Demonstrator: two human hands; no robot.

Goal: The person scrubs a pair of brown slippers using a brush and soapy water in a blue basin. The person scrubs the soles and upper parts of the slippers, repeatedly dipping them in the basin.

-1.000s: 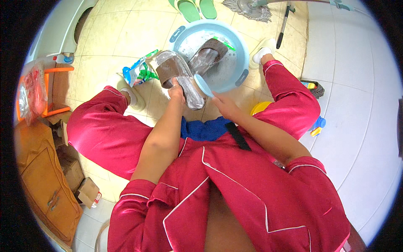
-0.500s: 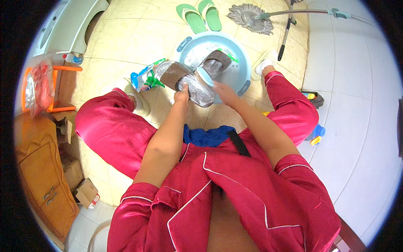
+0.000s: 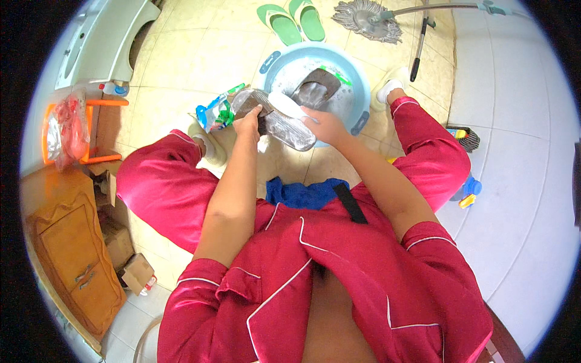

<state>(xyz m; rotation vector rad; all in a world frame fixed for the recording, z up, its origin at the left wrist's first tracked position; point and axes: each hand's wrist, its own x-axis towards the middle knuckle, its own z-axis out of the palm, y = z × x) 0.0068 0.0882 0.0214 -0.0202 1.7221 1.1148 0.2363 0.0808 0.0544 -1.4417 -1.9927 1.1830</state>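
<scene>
My left hand (image 3: 247, 124) is closed on a dark slide slipper (image 3: 287, 131), its thumb on the wide brown strap. White suds streak the slipper's sole, which is held at a slant over the near-left side of a light blue basin (image 3: 363, 91). In my right hand (image 3: 327, 126) is a scrubbing brush (image 3: 285, 105) with a pale, oval back. The brush lies against the slipper beside the strap; its bristles are hidden. A second dark slipper (image 3: 317, 86) rests in the basin, where foam and a thin green strip (image 3: 336, 75) also show.
A blue and green plastic packet (image 3: 215, 114) lies left of the basin. Beyond it are green flip-flops (image 3: 284, 27) and a mop head (image 3: 368, 21). An orange stool (image 3: 97, 160) and wooden cabinet (image 3: 72, 245) stand left. Blue cloth (image 3: 305, 193) is between my legs.
The brush has moved left along the slipper toward the strap and changed its tilt. My left hand has shifted its hold up onto the strap. The whole view has shifted slightly.
</scene>
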